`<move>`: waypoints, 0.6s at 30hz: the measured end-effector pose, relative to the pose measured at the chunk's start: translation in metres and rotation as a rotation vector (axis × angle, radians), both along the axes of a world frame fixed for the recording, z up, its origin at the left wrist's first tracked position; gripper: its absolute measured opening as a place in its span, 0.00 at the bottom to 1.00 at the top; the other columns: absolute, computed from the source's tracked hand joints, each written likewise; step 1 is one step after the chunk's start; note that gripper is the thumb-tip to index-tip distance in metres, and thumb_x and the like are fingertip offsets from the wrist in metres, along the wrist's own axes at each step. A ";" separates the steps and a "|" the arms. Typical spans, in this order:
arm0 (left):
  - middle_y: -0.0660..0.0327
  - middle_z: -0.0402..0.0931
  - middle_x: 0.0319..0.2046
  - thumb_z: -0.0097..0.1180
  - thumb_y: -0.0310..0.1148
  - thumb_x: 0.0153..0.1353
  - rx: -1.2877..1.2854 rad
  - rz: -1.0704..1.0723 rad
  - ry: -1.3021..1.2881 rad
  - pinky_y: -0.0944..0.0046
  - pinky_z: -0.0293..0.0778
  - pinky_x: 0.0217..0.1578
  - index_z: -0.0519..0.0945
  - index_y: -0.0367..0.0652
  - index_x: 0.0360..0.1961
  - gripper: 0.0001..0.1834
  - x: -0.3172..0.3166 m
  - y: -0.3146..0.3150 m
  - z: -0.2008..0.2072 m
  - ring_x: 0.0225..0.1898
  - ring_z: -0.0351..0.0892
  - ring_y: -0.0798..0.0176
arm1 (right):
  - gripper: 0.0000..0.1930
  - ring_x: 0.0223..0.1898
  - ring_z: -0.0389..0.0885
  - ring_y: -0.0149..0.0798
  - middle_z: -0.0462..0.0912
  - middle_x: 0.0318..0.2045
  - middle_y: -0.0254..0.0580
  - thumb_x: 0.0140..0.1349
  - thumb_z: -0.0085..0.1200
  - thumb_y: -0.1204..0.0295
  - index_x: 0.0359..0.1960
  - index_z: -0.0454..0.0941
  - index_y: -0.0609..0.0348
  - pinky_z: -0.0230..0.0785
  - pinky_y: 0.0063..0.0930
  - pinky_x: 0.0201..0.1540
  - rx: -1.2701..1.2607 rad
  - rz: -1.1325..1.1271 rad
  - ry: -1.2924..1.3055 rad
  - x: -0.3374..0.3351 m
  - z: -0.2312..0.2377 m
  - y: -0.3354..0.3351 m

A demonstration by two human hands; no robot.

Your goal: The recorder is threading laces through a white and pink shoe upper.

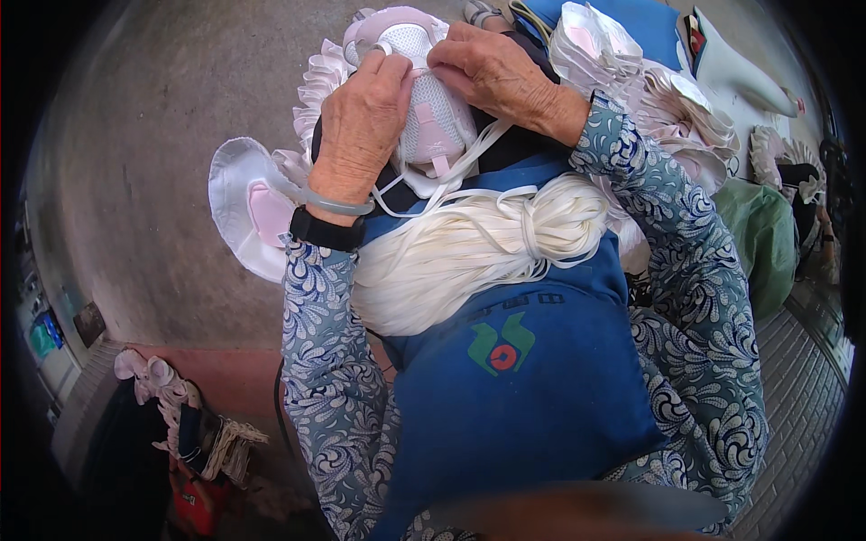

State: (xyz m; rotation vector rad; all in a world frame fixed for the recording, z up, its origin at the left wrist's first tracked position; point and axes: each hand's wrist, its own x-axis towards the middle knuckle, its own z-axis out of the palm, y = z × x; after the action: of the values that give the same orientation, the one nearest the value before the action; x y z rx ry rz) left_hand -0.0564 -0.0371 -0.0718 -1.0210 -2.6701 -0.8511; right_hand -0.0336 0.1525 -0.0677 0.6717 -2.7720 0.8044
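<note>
A white mesh shoe upper with pink panels [435, 126] lies across my lap, its pink tongue tab pointing toward me. My left hand [363, 122] pinches a white shoelace at the upper's left eyelet edge. From the right, my right hand [501, 77] closes thumb and fingers on the lace at the opposite edge. Loose lace ends [469, 158] trail down over the upper toward me. A thick bundle of white shoelaces [451, 252], tied round near its right end, rests on my blue apron [523, 406]. My fingers partly hide the eyelets.
Stacked white and pink shoe uppers [631, 90] lie at my right, near a green bag [758, 239]. Another upper [244, 212] hangs by my left forearm, beside a ruffled row of them. More pieces [158, 383] sit at the lower left. Concrete floor [162, 207] stretches leftward.
</note>
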 end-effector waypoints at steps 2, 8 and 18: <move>0.57 0.73 0.30 0.54 0.32 0.59 -0.035 -0.014 0.019 0.59 0.75 0.28 0.74 0.43 0.34 0.06 0.001 0.000 -0.001 0.29 0.78 0.51 | 0.06 0.32 0.77 0.46 0.76 0.30 0.45 0.56 0.55 0.73 0.34 0.78 0.61 0.71 0.31 0.36 -0.036 0.008 -0.040 -0.002 -0.001 0.000; 0.56 0.71 0.31 0.52 0.30 0.60 -0.072 -0.026 0.068 0.59 0.75 0.25 0.72 0.42 0.35 0.05 0.001 0.002 -0.009 0.28 0.78 0.50 | 0.06 0.32 0.77 0.47 0.76 0.31 0.45 0.56 0.55 0.74 0.34 0.77 0.61 0.71 0.31 0.35 -0.031 0.012 -0.054 -0.006 -0.004 -0.001; 0.52 0.70 0.31 0.50 0.28 0.61 0.116 0.004 -0.107 0.55 0.72 0.30 0.71 0.40 0.35 0.04 0.002 0.003 -0.007 0.32 0.75 0.45 | 0.06 0.32 0.77 0.47 0.76 0.32 0.46 0.57 0.54 0.73 0.34 0.76 0.62 0.71 0.32 0.35 -0.047 0.019 -0.018 -0.004 -0.005 -0.002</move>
State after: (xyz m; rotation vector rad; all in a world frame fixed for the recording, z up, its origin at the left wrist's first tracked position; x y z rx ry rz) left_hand -0.0547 -0.0338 -0.0792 -0.9688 -2.6715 -1.0750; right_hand -0.0379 0.1507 -0.0730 0.6871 -2.7570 0.8806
